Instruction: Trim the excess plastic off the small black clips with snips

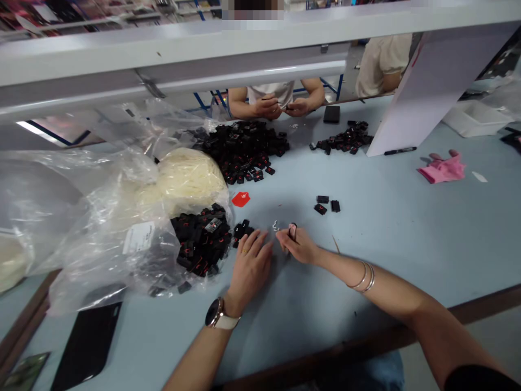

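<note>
My left hand lies over the blue-grey table with its fingers stretched out and apart. Its fingertips are close to a few small black plastic parts; whether they touch is hard to tell. To its right, my right hand is closed in a pinch around a small pinkish tool with a dark end, mostly hidden by the fingers. Just beyond the pinch are tiny white pieces on the table. Three black parts sit apart, farther up and right.
A clear plastic bag spills black parts at left. Beyond lie a large black heap, a red tag and a smaller heap. A pink glove and pen are right. Across the table, a co-worker's hands handle something small.
</note>
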The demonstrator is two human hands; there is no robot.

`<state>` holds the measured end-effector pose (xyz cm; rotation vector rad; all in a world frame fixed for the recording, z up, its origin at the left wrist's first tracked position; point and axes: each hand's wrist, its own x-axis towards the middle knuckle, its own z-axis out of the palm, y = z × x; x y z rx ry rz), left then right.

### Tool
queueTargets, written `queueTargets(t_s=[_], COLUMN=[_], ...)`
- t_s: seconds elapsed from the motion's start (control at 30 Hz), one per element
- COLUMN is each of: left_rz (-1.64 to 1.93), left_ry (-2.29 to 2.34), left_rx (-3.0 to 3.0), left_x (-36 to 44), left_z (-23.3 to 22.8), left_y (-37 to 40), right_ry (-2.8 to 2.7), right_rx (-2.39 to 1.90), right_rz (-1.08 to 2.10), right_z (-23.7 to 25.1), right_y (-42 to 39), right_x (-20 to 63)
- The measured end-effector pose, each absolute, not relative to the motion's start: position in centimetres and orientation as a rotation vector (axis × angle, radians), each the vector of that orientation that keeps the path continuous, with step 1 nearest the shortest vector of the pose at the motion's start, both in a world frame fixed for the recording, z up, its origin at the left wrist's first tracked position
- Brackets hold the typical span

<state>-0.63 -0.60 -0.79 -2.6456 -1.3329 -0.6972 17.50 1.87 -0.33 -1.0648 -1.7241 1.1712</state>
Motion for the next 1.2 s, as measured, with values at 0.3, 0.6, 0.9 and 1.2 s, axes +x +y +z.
queueTargets(t_s=[0.3, 0.6, 0.9, 1.2], left_rz=[-0.532, -0.523, -0.542, -0.812], left_ry=[-1.509, -1.598, -1.541, -1.249], left_rx=[-2.58, -2.513, -2.449, -2.753], left_x=[-0.5, -1.3, -0.9, -0.7], left_z=[-0.6, -1.4, -1.1, -0.5], left_y=[-0.5, -0.3, -0.4, -0.5], right_ry=[-1.464, -1.819, -2.167, -2.088], right_rx=[-1.159, -1.78, -2.191, -1.588], right_rz=[1.241, 0.651, 0.335, 0.97], right_z=[-1.6, 3.8, 5.1, 2.7], right_y=[2.5, 7.0, 7.0, 4.9], right_x=[16.9, 23.3, 26.6, 21.0])
